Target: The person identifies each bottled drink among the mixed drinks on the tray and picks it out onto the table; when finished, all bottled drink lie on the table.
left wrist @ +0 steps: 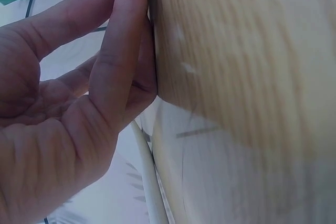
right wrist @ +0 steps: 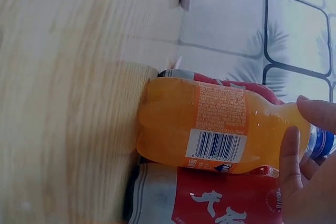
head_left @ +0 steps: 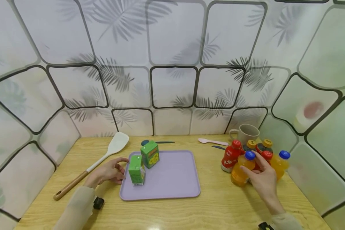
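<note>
In the head view, a lilac tray point(head_left: 172, 179) lies on the table with two green drink cartons point(head_left: 137, 171) standing at its left end. My left hand point(head_left: 112, 172) pinches the tray's left rim; the left wrist view shows thumb and fingers point(left wrist: 118, 61) meeting at that edge, low against the tabletop. Over on the right, my right hand point(head_left: 262, 179) holds an orange soda bottle point(head_left: 240, 172) around its neck, just below the blue cap. This bottle point(right wrist: 220, 124) stands upright, close against red-labelled bottles point(right wrist: 226, 195). My palm hides part of the group behind.
Beside the held bottle stand a red bottle point(head_left: 230, 158), another orange soda point(head_left: 280, 164) and dark bottles with yellow caps point(head_left: 266, 145). A beige mug point(head_left: 248, 134) is behind them. Spoons point(head_left: 213, 141) lie at the back, and a white spatula point(head_left: 106, 156) at the left.
</note>
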`<action>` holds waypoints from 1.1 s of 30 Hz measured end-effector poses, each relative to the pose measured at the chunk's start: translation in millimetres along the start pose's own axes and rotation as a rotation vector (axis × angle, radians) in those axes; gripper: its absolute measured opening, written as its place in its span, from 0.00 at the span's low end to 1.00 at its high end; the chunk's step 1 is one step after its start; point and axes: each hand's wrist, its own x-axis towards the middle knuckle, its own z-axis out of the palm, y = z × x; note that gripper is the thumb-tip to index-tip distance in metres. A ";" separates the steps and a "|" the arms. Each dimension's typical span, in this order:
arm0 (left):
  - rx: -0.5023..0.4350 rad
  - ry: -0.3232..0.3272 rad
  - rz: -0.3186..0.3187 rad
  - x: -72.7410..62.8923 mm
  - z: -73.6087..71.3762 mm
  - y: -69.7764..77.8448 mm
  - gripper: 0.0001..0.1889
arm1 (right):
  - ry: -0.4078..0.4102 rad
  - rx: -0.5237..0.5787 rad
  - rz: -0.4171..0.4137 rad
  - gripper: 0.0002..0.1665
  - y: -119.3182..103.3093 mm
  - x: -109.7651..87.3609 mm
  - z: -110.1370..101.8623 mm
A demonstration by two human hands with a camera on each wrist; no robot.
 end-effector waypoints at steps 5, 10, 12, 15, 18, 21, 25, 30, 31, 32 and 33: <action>-0.002 -0.003 0.009 -0.3 0.5 1.8 0.37 | -0.010 -0.006 -0.009 0.44 -0.1 -0.1 -1.5; -0.002 -0.013 0.030 -2.8 -0.4 0.7 0.36 | 0.024 0.026 0.021 0.41 -2.5 -0.3 0.1; -0.002 -0.021 0.039 -3.5 -1.9 0.0 0.36 | 0.054 0.050 0.026 0.37 -5.3 0.2 0.5; 0.028 -0.027 0.038 -4.1 -5.0 2.0 0.34 | 0.103 0.080 0.007 0.30 -12.1 1.5 1.0; 0.083 0.016 0.042 -5.2 -8.0 8.4 0.30 | 0.129 0.091 -0.053 0.25 -19.7 4.2 2.2; 0.149 0.099 0.054 -7.2 -10.4 19.1 0.27 | 0.128 0.102 -0.138 0.21 -26.1 6.4 5.4; 0.208 0.178 0.082 -9.5 -11.9 33.7 0.27 | 0.092 0.113 -0.189 0.15 -34.8 7.1 11.5; 0.254 0.226 0.093 -10.9 -9.4 50.0 0.28 | -0.009 0.139 -0.168 0.13 -47.8 6.3 25.3; 0.267 0.235 0.097 -10.8 -8.2 53.0 0.28 | -0.028 0.143 -0.168 0.13 -49.9 6.2 29.4; 0.277 0.246 0.095 -10.7 -6.7 56.1 0.29 | -0.047 0.149 -0.169 0.13 -51.8 6.1 33.9; 0.288 0.257 0.093 -10.6 -4.8 59.4 0.30 | -0.065 0.164 -0.173 0.13 -53.6 6.1 38.9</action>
